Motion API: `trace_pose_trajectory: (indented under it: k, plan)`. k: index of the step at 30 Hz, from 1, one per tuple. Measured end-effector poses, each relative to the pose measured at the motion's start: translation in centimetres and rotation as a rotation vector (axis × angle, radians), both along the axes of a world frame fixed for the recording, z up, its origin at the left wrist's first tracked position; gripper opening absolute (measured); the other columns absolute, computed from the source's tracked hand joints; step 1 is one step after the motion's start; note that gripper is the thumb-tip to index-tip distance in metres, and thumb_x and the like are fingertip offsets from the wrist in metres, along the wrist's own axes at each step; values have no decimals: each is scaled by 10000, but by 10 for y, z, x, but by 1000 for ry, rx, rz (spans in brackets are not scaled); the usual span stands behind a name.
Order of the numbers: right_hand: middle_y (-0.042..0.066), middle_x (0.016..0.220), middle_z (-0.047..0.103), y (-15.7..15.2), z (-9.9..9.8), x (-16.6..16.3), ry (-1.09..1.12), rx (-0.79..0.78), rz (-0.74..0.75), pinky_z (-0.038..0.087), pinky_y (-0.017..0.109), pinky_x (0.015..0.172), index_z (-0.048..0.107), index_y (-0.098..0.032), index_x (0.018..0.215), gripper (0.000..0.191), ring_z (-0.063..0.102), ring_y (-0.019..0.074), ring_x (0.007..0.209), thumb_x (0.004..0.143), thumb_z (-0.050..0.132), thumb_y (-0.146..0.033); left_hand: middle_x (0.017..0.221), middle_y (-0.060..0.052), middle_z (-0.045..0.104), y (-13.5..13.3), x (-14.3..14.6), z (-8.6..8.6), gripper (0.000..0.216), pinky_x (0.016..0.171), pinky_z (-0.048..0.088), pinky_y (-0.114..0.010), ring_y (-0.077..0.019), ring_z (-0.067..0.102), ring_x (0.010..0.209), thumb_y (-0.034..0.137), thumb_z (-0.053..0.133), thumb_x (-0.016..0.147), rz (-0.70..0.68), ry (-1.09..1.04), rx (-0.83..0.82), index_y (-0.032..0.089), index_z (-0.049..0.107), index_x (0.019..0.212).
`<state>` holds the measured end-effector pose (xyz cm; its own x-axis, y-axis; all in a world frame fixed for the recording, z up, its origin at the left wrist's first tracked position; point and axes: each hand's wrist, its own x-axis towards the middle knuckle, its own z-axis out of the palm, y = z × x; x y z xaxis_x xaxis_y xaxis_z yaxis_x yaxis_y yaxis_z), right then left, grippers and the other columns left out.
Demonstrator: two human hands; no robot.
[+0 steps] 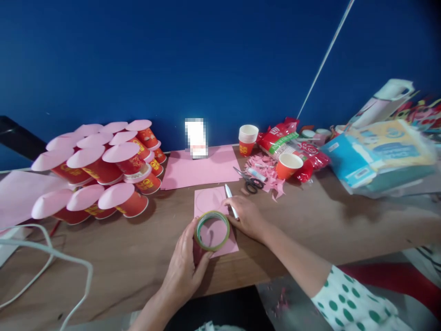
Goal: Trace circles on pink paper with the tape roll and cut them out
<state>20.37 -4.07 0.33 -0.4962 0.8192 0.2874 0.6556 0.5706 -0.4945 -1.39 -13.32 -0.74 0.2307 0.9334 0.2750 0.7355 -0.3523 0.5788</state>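
My left hand (184, 266) grips a roll of tape (212, 230) and holds it flat on a small pink paper sheet (211, 202) on the wooden table (138, 248). My right hand (246, 216) is closed on a white pen (231, 207), its tip beside the roll's upper right rim. A circle is drawn on the pink sheet just above the roll. Black-handled scissors (251, 181) lie a little beyond my right hand.
A pile of red paper cups (103, 170) capped with pink discs lies at the left. A larger pink sheet (203, 168), pink scraps (267, 172), stacked cups (247, 139), one orange cup (288, 165), red packets (285, 138) and blue packs (379, 156) sit behind. White cables (41, 262) cross the front left.
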Motion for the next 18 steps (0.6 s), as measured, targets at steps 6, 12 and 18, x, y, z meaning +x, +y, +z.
trace_pose_trajectory:
  k: [6, 12, 18]
  plan:
    - [80, 997, 597, 1, -2, -1, 0, -5, -10, 398, 335, 833, 517, -184, 1044, 262, 521, 222, 965, 798, 586, -245, 1398, -189, 334, -2, 2, 10, 807, 1004, 358, -467, -303, 337, 1280, 343, 627, 739, 74, 44, 141, 127, 198, 1387]
    - [88, 999, 605, 0, -1, 0, 11, -9, -9, 402, 331, 821, 524, -183, 1068, 275, 535, 225, 946, 821, 550, -301, 1113, -94, 591, -11, 10, 19, 376, 833, 465, -330, -207, 568, 1000, 196, 609, 777, 12, 196, 419, 208, 527, 1144]
    - [103, 1020, 606, -1, 3, 0, 5, -31, 11, 404, 342, 835, 524, -170, 1095, 305, 541, 233, 960, 857, 487, -356, 972, -54, 657, -6, 26, 19, 214, 649, 461, -242, -150, 617, 775, 220, 517, 852, -12, 239, 378, 179, 564, 1057]
